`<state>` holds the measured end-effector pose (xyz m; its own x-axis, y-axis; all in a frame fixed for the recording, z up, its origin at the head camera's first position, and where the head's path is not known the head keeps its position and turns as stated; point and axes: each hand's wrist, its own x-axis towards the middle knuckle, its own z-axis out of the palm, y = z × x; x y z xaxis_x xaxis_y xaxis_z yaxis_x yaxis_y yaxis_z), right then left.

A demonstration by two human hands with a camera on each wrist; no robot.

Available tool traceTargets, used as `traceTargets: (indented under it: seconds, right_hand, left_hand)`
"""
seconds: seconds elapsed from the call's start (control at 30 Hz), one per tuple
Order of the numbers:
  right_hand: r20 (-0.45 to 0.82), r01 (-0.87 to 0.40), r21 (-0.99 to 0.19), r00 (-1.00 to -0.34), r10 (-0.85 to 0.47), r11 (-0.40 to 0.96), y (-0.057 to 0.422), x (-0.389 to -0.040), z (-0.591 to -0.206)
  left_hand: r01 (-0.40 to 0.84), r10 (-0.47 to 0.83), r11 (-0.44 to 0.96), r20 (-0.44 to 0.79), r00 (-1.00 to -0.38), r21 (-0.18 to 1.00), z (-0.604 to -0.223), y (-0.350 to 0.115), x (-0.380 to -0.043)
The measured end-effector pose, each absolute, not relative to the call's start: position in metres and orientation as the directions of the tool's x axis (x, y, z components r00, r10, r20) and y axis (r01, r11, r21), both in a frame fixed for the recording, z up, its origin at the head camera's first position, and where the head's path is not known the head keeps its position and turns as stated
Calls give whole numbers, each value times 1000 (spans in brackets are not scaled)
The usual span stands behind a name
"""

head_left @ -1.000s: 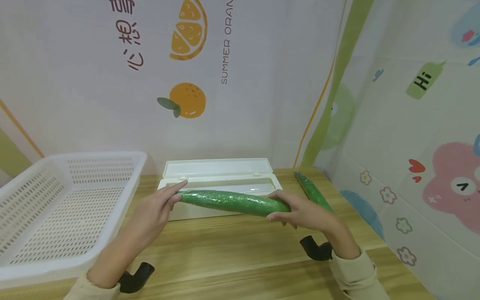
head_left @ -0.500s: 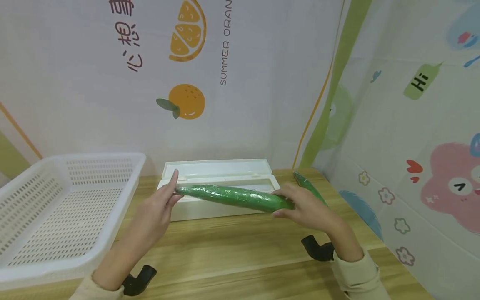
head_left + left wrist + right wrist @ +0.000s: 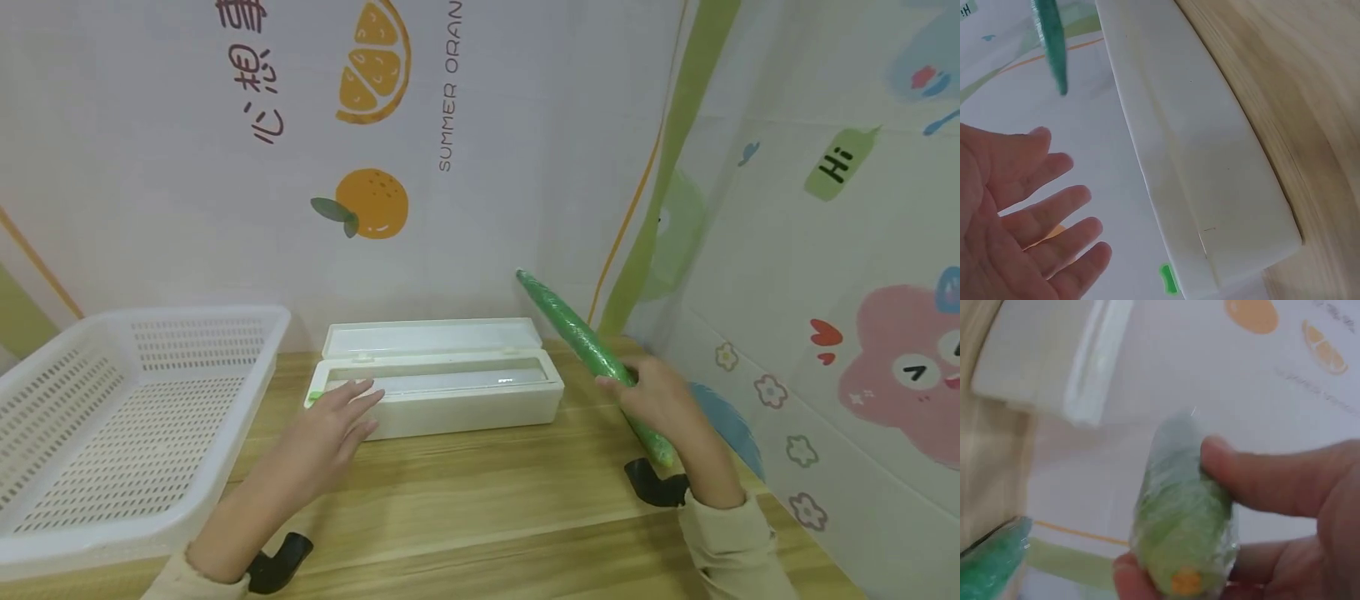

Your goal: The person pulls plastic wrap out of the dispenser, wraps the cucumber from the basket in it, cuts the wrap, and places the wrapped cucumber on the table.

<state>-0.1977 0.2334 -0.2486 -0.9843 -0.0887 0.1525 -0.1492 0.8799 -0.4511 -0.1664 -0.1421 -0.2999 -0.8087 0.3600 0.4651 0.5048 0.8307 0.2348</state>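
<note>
My right hand grips a long green cucumber wrapped in clear cling film near its lower end. Its far tip points up and left, and in the right wrist view the butt end faces the camera. My left hand, fingers spread and holding nothing, hovers at the left front of a white cling film box. The box's lid stands raised at the back. A second wrapped cucumber shows at the lower left of the right wrist view; the head view does not clearly show it.
On the left stands a white perforated plastic basket. The wooden table ends against a printed cloth backdrop behind and on the right. Black curved pieces sit by both wrists. A green tab is at the box's left end.
My left hand has let go of the cucumber's tip and opened. My right hand has carried the cucumber rightward, turning it from nearly level across the box to a slant over the table's right side.
</note>
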Motion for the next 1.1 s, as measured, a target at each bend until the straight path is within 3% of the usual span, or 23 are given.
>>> traceTargets:
  seconds: [0.17, 0.4, 0.73, 1.1]
  right_hand:
    - [56, -2, -450, -998, 26, 893, 242, -208, -262]
    - [26, 93, -456, -993, 118, 885, 253, -225, -294]
    - [-45, 127, -289, -992, 119, 949, 249, -234, -314]
    - [27, 58, -281, -997, 68, 958, 243, -231, -317]
  left_hand:
    - [493, 372, 838, 416, -830, 233, -303, -144, -166]
    - [533, 406, 819, 442, -800, 213, -309, -145, -167]
    - [525, 426, 825, 379, -822, 209, -320, -146, -170]
    - [515, 418, 841, 407, -812, 164, -335, -142, -163]
